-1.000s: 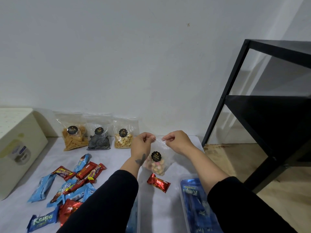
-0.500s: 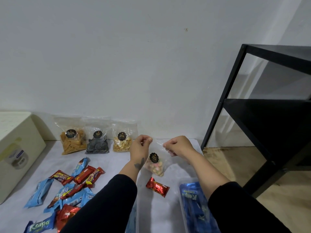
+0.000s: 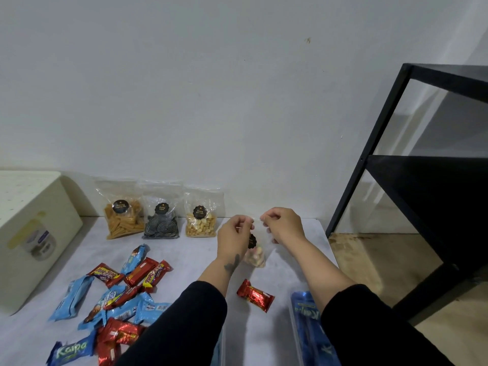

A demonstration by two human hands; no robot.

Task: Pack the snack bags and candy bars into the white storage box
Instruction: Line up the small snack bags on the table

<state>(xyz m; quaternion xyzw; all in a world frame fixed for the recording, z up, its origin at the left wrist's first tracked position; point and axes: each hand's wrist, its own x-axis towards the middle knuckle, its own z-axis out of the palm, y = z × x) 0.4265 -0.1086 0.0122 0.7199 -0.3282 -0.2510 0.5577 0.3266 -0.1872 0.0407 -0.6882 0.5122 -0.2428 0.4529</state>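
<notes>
A clear snack bag (image 3: 255, 256) with pink and white pieces and a black label hangs between my hands. My left hand (image 3: 233, 237) and my right hand (image 3: 284, 225) each pinch its top edge, close together, above the far end of the clear-walled storage box (image 3: 293, 323). One red candy bar (image 3: 254, 295) lies on the box floor below the bag. Three more snack bags lean on the wall: orange sticks (image 3: 122, 215), black coils (image 3: 161, 220), pale nuts (image 3: 200, 220). A heap of blue and red candy bars (image 3: 118, 294) lies on the table to the left.
A cream lidded box (image 3: 31, 233) stands at the far left. Blue wrappers (image 3: 311, 328) show along the storage box's right wall. A black metal shelf frame (image 3: 422, 180) stands to the right, over wooden floor. The white wall closes off the table's back.
My hands have drawn closer together at the bag's top, and the bag now hangs narrower, turned edge-on. The view has tilted a little.
</notes>
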